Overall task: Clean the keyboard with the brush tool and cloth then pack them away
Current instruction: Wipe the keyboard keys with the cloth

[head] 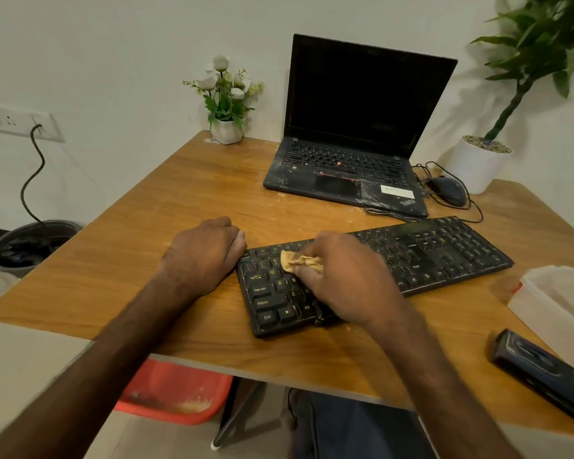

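Here we see a flat black plastic keyboard (378,270) lying slantwise on the wood-grain table (120,266), its keys speckled with pale dust. The right hand (348,279) rests over its left half, fingers and thumb pinching a crumpled tan cloth (299,261) against the upper key rows. The left hand (206,256) sits on the table as a loose fist with nothing visible in it, knuckles touching the keyboard's far left corner. We can read Tab, Caps Lock, Shift, Ctrl and Alt on the near keys. Behind stands an open laptop (345,167), dusty and scuffed, with ThinkPad lettering on its palm rest beside a white sticker too blurred to read. At the right edge lie a translucent white box (557,303) and a glossy dark oblong, possibly the brush tool (540,372).
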